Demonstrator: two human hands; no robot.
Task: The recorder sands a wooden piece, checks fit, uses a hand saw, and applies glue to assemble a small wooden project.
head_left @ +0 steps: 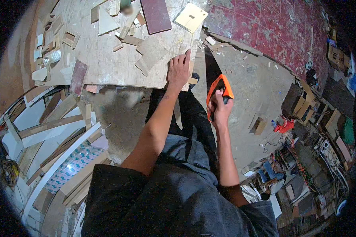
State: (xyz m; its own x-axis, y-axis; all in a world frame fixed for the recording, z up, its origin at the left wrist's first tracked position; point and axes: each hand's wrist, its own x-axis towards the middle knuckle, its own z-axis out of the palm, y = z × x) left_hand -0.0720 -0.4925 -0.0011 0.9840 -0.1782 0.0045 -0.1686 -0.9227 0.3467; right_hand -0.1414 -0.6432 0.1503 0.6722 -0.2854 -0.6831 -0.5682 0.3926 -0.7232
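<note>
My right hand (220,106) is wrapped round the orange and black handle of a handsaw (213,67). The saw's dark blade points away from me, beside the right edge of a pale plywood tabletop (103,71). My left hand (179,71) lies on the tabletop near that edge, fingers stretched out and palm down. Next to it a small light wood piece (192,81) sticks out at the table's near right corner; how much of it lies under the hand is hidden. Thin wood sheets (151,53) rest just left of my left hand.
A dark red board (156,16) and a cream square panel (191,17) lie farther back on the table, with small wood offcuts (70,38) to the left. Scrap boards (53,126) pile up at lower left. Cluttered scraps and cords (296,158) cover the floor at right.
</note>
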